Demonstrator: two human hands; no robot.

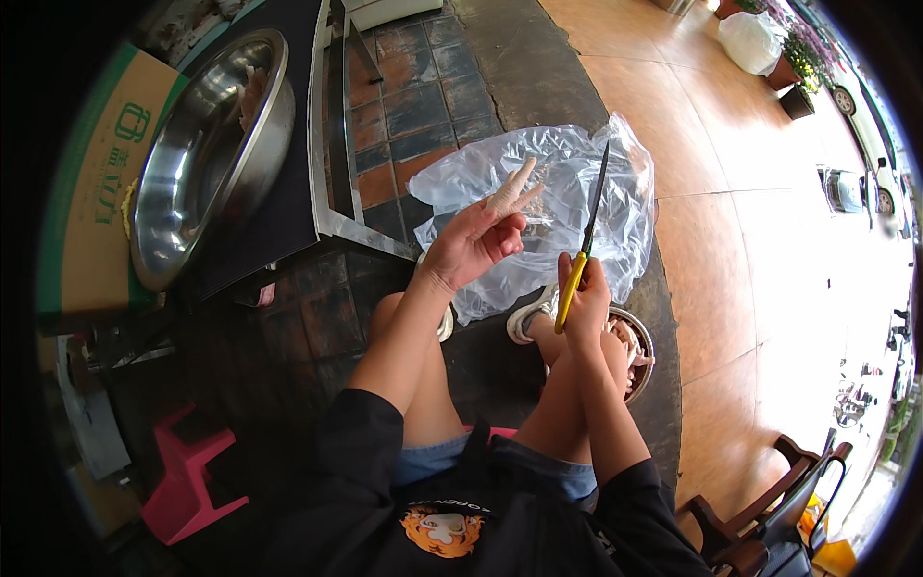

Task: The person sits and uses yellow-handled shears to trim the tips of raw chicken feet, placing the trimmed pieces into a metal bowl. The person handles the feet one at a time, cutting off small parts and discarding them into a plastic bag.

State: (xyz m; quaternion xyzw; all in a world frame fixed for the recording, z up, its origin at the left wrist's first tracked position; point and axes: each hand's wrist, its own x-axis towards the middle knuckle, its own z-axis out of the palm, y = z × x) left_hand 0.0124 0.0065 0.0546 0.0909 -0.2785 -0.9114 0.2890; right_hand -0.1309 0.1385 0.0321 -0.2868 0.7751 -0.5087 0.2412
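Note:
My left hand (472, 241) grips a pale chicken foot (513, 191), its toes pointing up and away from me. In my right hand (588, 299) is a pair of scissors with yellow handles (572, 292) and long dark blades, pointing away; the blades look closed together and stand apart from the foot. Below both hands a clear plastic bag (476, 169) lies spread on the floor, with small bits on it. Beside my right leg stands a metal bowl (651, 364) of chicken feet (626, 342), partly hidden by my knee.
A large steel basin (187, 173) with some pale pieces inside sits on a dark table (281, 195) at left, next to a cardboard box (94, 180). A pink stool (180, 483) lies lower left. A wooden chair (750, 519) is at lower right, potted flowers (804, 61) at upper right.

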